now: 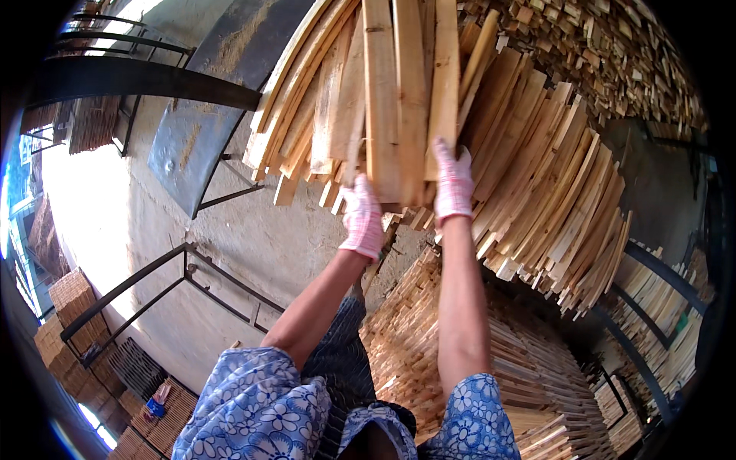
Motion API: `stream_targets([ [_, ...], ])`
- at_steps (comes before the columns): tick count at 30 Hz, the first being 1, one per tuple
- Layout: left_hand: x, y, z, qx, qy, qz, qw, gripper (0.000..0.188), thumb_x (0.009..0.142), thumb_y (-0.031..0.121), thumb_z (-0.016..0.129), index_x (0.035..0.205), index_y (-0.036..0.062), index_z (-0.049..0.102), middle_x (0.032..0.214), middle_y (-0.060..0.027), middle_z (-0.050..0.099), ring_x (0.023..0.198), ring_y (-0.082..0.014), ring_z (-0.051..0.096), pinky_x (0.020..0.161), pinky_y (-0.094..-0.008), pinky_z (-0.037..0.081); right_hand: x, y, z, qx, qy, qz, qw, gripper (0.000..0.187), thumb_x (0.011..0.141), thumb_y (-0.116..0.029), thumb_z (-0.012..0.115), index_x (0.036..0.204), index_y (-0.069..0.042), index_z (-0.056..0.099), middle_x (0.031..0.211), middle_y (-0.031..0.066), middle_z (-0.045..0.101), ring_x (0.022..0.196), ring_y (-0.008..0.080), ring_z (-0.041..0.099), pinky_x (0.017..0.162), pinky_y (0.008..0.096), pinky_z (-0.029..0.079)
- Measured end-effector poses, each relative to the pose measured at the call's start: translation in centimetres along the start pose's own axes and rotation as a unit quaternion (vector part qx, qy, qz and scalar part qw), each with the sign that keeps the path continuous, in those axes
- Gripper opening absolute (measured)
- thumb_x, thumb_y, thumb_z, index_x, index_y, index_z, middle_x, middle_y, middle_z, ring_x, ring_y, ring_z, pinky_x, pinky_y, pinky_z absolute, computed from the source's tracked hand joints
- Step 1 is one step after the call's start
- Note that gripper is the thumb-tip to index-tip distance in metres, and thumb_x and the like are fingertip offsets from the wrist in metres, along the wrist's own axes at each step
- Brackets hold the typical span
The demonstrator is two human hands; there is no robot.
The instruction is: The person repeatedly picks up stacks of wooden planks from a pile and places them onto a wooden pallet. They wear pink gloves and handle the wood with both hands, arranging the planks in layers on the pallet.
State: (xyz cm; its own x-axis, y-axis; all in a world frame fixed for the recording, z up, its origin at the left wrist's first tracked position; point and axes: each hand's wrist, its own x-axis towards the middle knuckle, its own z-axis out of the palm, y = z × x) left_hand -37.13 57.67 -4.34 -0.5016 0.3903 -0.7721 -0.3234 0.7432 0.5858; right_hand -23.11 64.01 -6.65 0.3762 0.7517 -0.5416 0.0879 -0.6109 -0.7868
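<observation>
1. Concrete floor [230,257]: grey, runs under most of the left side.
2. Lower lumber stack [529,360]: lots of thin pieces packed in rows, below and right of my arms.
3. Upper lumber row [537,176]: long pale boards side by side, fanned by the lens, ahead of me and off to the right.
4. Offcut pile [590,54]: short loose pieces, behind the row, upper right.
5. Dark tabletop [180,157]: upper left, sawdust on it.
6. Black metal frame [130,295]: left, near the floor.
7. Boards [381,107] I'm working: straight ahead, near ends at my gloves, lengths running away from me.
8. My hands, pink-and-white gloves. Left [363,218] is at the near ends, left side, fingers partly hidden. Right [454,184] is at the right edge, thumb pointing up along the wood. Can't tell how tightly either is closed.
</observation>
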Motion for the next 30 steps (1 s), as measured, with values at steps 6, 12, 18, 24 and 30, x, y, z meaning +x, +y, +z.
stream_targets([
  [6,4.8,-3.2,-0.1,-0.223,-0.345,-0.121,0.904,0.09,0.093,0.056,0.066,0.152,-0.0019,0.028,0.142,-0.0214,0.051,0.126,-0.0354,0.058,0.096,-0.0515,0.056,6.7,7.2,-4.1,0.18,-0.151,0.053,0.971,0.07,0.092,-0.04,0.076,0.142,0.002,0.05,0.131,0.014,0.066,0.12,0.0195,0.062,0.109,0.0341,0.042],
  [12,2.9,-2.5,2.4,0.089,-0.059,0.086,0.99,0.102,0.084,0.055,0.078,0.146,-0.0105,0.03,0.129,-0.0263,0.057,0.108,-0.0325,0.066,0.084,-0.0419,0.06,1.2,2.1,-1.9,0.094,-0.101,-0.001,0.99,0.077,0.086,-0.043,0.082,0.138,0.005,0.049,0.123,0.0154,0.066,0.111,0.0242,0.062,0.1,0.0345,0.047],
  [18,-1.8,-5.5,-4.6,0.169,-0.078,0.064,0.98,0.104,0.085,0.057,0.075,0.152,-0.0056,0.025,0.136,-0.0247,0.057,0.121,-0.0307,0.059,0.104,-0.0381,0.046,-5.1,9.0,-2.3,0.308,-0.15,0.13,0.931,0.062,0.095,0.007,0.06,0.148,0.009,0.027,0.124,0.0231,0.057,0.118,0.0275,0.059,0.1,0.0367,0.057],
  [24,0.1,-10.8,-17.8,0.068,-0.156,-0.167,0.971,0.094,0.093,0.06,0.062,0.159,0.0084,0.02,0.15,-0.0229,0.041,0.135,-0.0367,0.043,0.109,-0.0555,0.032,-12.1,15.7,-3.8,0.222,-0.266,0.192,0.918,0.072,0.087,-0.019,0.081,0.146,-0.002,0.044,0.14,0.0179,0.054,0.132,0.025,0.053,0.113,0.0402,0.044],
  [30,12.2,-8.7,-22.3,-0.025,-0.334,-0.189,0.923,0.091,0.093,0.07,0.056,0.159,0.0138,0.028,0.157,-0.0177,0.039,0.145,-0.0342,0.035,0.114,-0.0603,0.03,-8.2,19.1,-1.2,0.384,-0.216,0.234,0.867,0.101,0.086,-0.034,0.082,0.158,0.003,0.022,0.156,0.0157,0.042,0.144,0.0256,0.042,0.122,0.0381,0.032],
])
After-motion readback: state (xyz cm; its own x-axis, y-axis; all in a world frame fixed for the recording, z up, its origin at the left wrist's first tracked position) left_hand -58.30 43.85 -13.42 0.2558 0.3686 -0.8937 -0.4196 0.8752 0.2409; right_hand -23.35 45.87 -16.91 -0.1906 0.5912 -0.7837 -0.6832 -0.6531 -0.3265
